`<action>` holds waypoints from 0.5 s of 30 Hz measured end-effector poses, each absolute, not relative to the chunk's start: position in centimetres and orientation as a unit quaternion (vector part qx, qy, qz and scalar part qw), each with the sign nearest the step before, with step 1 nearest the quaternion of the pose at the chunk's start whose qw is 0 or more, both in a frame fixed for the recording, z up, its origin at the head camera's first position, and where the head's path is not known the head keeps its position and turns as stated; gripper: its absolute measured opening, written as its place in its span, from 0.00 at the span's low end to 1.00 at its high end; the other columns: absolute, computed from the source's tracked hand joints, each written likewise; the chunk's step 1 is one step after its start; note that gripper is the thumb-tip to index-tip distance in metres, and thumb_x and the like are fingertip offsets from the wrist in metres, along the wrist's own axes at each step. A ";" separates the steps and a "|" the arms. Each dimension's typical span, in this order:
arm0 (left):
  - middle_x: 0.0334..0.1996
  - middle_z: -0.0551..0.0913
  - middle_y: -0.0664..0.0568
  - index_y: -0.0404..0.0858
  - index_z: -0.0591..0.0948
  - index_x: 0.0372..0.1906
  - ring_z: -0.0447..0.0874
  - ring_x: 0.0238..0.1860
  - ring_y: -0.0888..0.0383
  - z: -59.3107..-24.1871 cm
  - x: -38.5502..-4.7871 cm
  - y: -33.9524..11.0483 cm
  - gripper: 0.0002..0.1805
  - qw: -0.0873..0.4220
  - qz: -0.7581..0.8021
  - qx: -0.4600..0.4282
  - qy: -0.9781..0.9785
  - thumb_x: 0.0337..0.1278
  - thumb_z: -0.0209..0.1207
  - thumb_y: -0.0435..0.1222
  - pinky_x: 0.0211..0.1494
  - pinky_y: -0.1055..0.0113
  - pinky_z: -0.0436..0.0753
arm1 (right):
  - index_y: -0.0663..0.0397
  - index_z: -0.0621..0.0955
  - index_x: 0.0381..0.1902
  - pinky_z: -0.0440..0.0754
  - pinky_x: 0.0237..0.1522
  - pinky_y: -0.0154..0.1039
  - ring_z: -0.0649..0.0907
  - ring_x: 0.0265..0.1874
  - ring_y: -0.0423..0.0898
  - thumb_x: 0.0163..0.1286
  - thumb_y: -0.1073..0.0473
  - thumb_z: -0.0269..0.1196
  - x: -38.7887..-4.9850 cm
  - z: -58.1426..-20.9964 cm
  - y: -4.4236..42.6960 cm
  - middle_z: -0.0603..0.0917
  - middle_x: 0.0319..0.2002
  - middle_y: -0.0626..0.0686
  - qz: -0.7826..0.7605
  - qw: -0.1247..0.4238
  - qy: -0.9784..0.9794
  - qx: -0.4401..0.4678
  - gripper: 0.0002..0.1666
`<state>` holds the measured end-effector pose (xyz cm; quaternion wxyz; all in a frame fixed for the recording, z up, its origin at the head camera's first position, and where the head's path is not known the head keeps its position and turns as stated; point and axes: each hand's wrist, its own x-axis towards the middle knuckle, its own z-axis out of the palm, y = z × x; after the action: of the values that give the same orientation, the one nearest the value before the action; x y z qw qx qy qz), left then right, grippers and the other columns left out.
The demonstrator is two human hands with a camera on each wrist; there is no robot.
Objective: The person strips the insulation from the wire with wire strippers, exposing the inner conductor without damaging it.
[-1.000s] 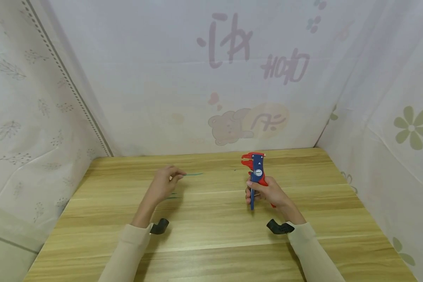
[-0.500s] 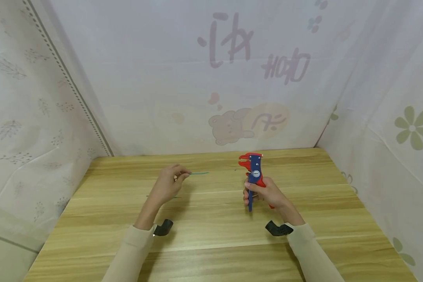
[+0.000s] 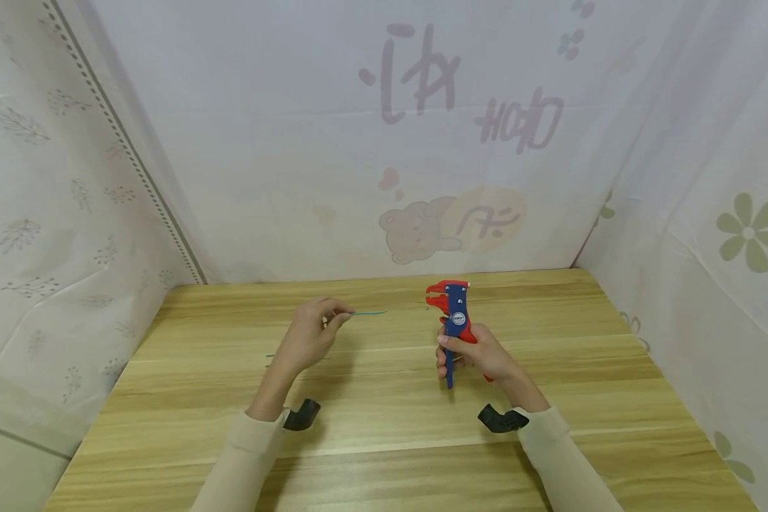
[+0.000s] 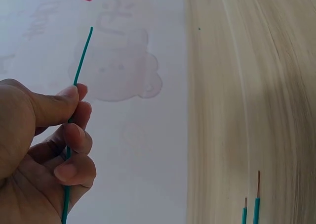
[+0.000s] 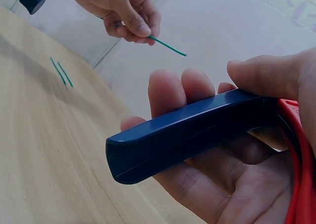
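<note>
My left hand [image 3: 312, 336] pinches a thin green insulated wire [image 4: 83, 58] between thumb and fingers. Its free end points right, toward the red jaws of a blue-and-red wire stripper [image 3: 458, 302]. The stripper stands roughly upright in my right hand [image 3: 485, 352], fingers wrapped about its handles. Those jaws are parted, and a gap separates them from the wire's tip. In the right wrist view the blue handle [image 5: 187, 130] crosses my palm. Below the left hand, two more green wires [image 4: 256, 211] lie on the table, with bare copper at the ends visible in the left wrist view.
Tiny green bits [image 4: 199, 28] lie on the wood-grain table [image 3: 384, 441] near its back edge. Printed white cloth [image 3: 281, 142] hangs behind and at both sides. A black device [image 3: 302, 415] sits at my left wrist, another black device [image 3: 502, 418] at the right.
My left hand has moved right with the green wire. The right hand has brought the stripper left and slightly nearer, so the gap between wire and jaws has narrowed.
</note>
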<state>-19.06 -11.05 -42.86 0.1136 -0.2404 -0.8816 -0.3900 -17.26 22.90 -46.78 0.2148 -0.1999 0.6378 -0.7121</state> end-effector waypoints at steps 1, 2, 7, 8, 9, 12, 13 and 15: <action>0.37 0.86 0.48 0.36 0.87 0.45 0.76 0.31 0.60 -42.8 -19.1 -11.0 0.06 0.115 -0.391 -0.241 -0.881 0.71 0.61 0.31 0.31 0.71 0.75 | 0.73 0.68 0.51 0.90 0.40 0.47 0.90 0.30 0.46 0.81 0.58 0.55 -17.2 -46.8 22.9 0.86 0.30 0.52 -0.711 0.214 0.639 -0.200 0.19; 0.37 0.86 0.49 0.36 0.87 0.45 0.76 0.31 0.60 -42.8 -19.1 -10.8 0.06 0.117 -0.391 -0.241 -0.880 0.71 0.61 0.31 0.31 0.71 0.75 | 0.72 0.69 0.51 0.90 0.40 0.47 0.90 0.30 0.46 0.81 0.58 0.55 -17.2 -46.8 22.8 0.86 0.30 0.52 -0.710 0.214 0.640 -0.201 0.18; 0.39 0.86 0.50 0.37 0.88 0.44 0.78 0.32 0.60 -42.8 -19.1 -10.4 0.06 0.123 -0.401 -0.242 -0.875 0.70 0.62 0.31 0.31 0.71 0.76 | 0.64 0.73 0.47 0.90 0.38 0.47 0.90 0.29 0.47 0.81 0.59 0.55 -17.1 -46.8 22.5 0.86 0.29 0.51 -0.709 0.216 0.640 -0.202 0.10; 0.39 0.86 0.51 0.37 0.88 0.44 0.78 0.33 0.60 -42.8 -19.1 -10.3 0.06 0.125 -0.403 -0.242 -0.874 0.70 0.62 0.31 0.32 0.71 0.76 | 0.62 0.73 0.47 0.90 0.38 0.47 0.90 0.29 0.46 0.81 0.59 0.55 -17.1 -46.8 22.5 0.86 0.29 0.51 -0.710 0.217 0.638 -0.204 0.09; 0.39 0.86 0.51 0.37 0.88 0.44 0.78 0.33 0.60 -42.8 -19.1 -10.2 0.06 0.126 -0.405 -0.243 -0.872 0.70 0.62 0.31 0.32 0.71 0.76 | 0.61 0.74 0.47 0.90 0.38 0.47 0.90 0.29 0.46 0.81 0.60 0.55 -17.1 -46.9 22.4 0.86 0.29 0.51 -0.711 0.218 0.636 -0.207 0.08; 0.38 0.86 0.51 0.37 0.88 0.44 0.77 0.32 0.60 -42.8 -19.0 -10.0 0.06 0.133 -0.408 -0.247 -0.869 0.70 0.62 0.32 0.31 0.71 0.76 | 0.61 0.74 0.46 0.90 0.37 0.46 0.89 0.29 0.46 0.82 0.61 0.54 -17.1 -47.0 22.3 0.86 0.29 0.51 -0.714 0.219 0.628 -0.219 0.07; 0.38 0.86 0.51 0.37 0.88 0.44 0.77 0.31 0.60 -42.8 -19.0 -10.0 0.06 0.135 -0.409 -0.247 -0.868 0.70 0.62 0.32 0.30 0.71 0.76 | 0.60 0.74 0.46 0.90 0.37 0.46 0.89 0.29 0.46 0.82 0.61 0.54 -17.1 -47.0 22.2 0.86 0.29 0.50 -0.714 0.219 0.627 -0.222 0.07; 0.38 0.86 0.51 0.37 0.88 0.44 0.77 0.31 0.60 -42.7 -18.9 -9.9 0.06 0.138 -0.410 -0.247 -0.867 0.70 0.62 0.33 0.30 0.71 0.75 | 0.62 0.74 0.47 0.90 0.37 0.45 0.89 0.29 0.45 0.82 0.61 0.53 -17.1 -47.1 22.2 0.86 0.29 0.51 -0.715 0.220 0.623 -0.228 0.08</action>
<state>-18.92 -9.90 -42.69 0.1383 -0.2471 -0.8669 -0.4102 -17.15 22.15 -47.13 0.2201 -0.2275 0.6233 -0.7150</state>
